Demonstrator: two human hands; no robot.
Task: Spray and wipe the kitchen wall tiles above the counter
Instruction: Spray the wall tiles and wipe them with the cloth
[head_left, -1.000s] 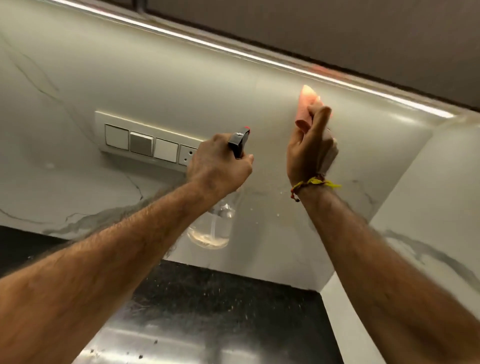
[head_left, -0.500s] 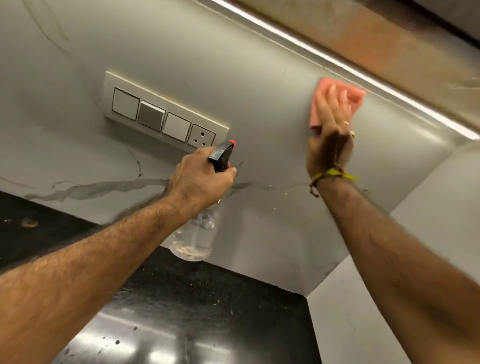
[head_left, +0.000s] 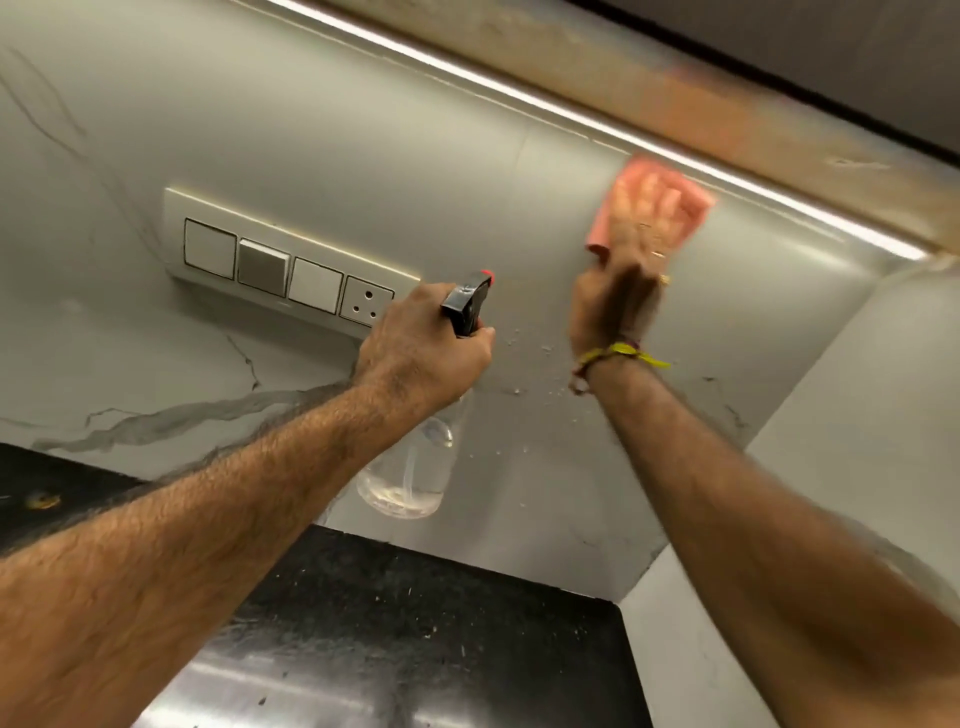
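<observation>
The grey marble wall tiles (head_left: 363, 130) fill the view above the black counter (head_left: 415, 613). My left hand (head_left: 421, 348) grips the black trigger head of a clear spray bottle (head_left: 410, 478), held close to the wall with the nozzle facing it. My right hand (head_left: 623, 275) presses a pink cloth (head_left: 691, 202) flat against the upper wall, just below the light strip; the hand is blurred by motion. Small droplets (head_left: 524, 348) speckle the tile between the two hands.
A white switch panel with a socket (head_left: 280, 265) sits on the wall left of the bottle. A lit strip (head_left: 571, 119) runs under the cabinet. A side wall (head_left: 857, 415) meets the tiles in a corner on the right.
My right hand has spread flat on the pink cloth and is wiping high on the wall under the light strip. The bottle in my left hand has stayed about where it was.
</observation>
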